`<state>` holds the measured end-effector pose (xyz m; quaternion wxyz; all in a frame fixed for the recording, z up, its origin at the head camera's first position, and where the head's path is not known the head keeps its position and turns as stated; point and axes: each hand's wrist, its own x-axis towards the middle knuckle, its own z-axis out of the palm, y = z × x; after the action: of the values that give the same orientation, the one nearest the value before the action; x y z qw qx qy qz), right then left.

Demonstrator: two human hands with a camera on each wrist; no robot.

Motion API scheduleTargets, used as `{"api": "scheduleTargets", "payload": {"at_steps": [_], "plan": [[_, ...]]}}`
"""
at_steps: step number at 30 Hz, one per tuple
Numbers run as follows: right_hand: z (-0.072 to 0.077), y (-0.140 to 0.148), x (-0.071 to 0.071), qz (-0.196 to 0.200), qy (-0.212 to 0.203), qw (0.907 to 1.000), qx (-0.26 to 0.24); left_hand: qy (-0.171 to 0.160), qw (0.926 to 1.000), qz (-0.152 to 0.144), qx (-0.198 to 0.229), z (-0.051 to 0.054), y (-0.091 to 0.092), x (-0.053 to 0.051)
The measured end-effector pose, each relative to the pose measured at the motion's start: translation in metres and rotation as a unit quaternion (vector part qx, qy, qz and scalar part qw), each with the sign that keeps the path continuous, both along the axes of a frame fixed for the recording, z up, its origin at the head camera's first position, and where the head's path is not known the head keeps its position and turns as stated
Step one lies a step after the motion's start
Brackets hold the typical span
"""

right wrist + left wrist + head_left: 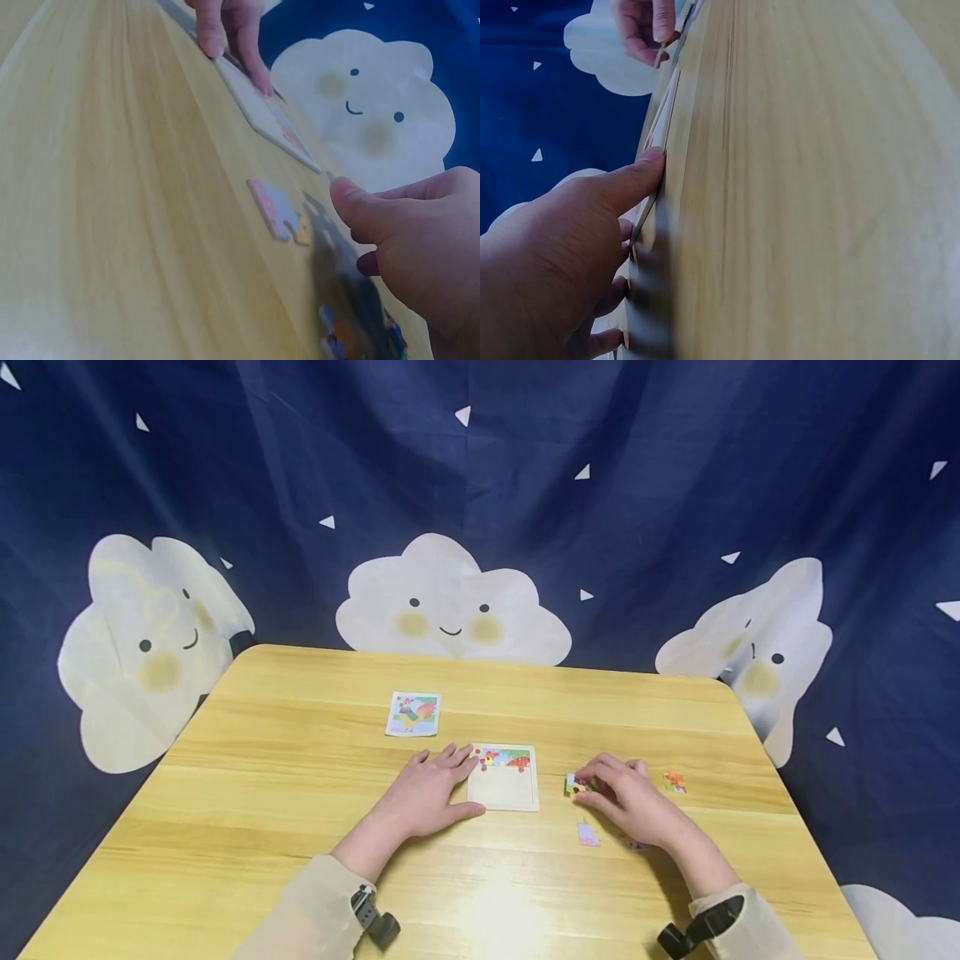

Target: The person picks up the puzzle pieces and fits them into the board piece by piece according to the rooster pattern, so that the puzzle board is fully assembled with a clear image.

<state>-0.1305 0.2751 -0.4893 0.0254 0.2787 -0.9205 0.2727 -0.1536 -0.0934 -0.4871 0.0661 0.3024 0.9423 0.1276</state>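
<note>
A white square puzzle tray [504, 793] lies on the table, its top row filled with colourful pieces. My left hand [437, 793] rests at its left side with fingers spread, fingertips and thumb touching the border. To the right of the tray, my right hand [626, 797] pinches a puzzle piece [574, 786] between thumb and fingers, just over the table. Below that hand lies a pale purple and pink piece [588, 834], seen closer in the right wrist view. An orange piece [674, 782] lies beyond the hand. Another piece [637, 845] is partly hidden under it.
A square picture card [414, 714] showing a colourful bird lies behind the left hand. The wooden table [300, 760] ends at a dark blue curtain [480, 460] with smiling clouds. Near the right wrist, several dark, blurred pieces [352, 337] lie in shadow.
</note>
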Motion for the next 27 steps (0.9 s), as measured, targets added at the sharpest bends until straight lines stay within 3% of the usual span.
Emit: {"api": "scheduleTargets", "payload": {"at_steps": [12, 27], "plan": [[0.013, -0.025, -0.009, 0.019, -0.006, 0.9998, -0.007, -0.013, 0.9999, 0.006, -0.002, -0.002, 0.001, 0.0], [0.014, -0.062, -0.021, 0.041, -0.013, 0.9991, -0.004, -0.013, 0.9999, 0.001, 0.005, -0.001, 0.002, -0.001]]}}
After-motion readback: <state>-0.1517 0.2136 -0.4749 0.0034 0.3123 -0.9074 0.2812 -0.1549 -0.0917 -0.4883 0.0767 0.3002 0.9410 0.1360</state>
